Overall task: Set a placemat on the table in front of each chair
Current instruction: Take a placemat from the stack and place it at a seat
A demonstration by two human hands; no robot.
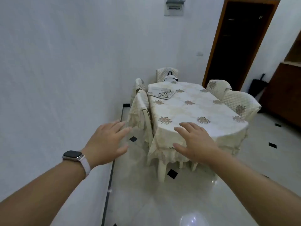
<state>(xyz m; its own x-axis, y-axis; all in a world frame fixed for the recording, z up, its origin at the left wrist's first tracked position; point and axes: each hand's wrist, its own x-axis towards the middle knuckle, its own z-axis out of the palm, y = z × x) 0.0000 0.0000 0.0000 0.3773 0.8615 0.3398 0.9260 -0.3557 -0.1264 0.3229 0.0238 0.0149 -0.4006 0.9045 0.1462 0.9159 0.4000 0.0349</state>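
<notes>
A stack of floral placemats [161, 92] lies at the far left corner of the table [193, 110], which wears a cream cloth with flower motifs. Cream-covered chairs ring it: two on the left [140, 110], one at the far end [165, 74], two on the right [239, 101]. My left hand [106, 141], with a watch on its wrist, hovers open over the floor left of the table's near end. My right hand [194, 141] is stretched out open in front of the table's near edge. Neither hand holds anything.
A white wall runs along the left, close behind the left chairs. A dark doorway [241, 39] stands behind the table, a wooden cabinet [283, 93] at the right. A black-and-white bag [169, 78] sits on the far chair. Glossy tiled floor lies between me and the table.
</notes>
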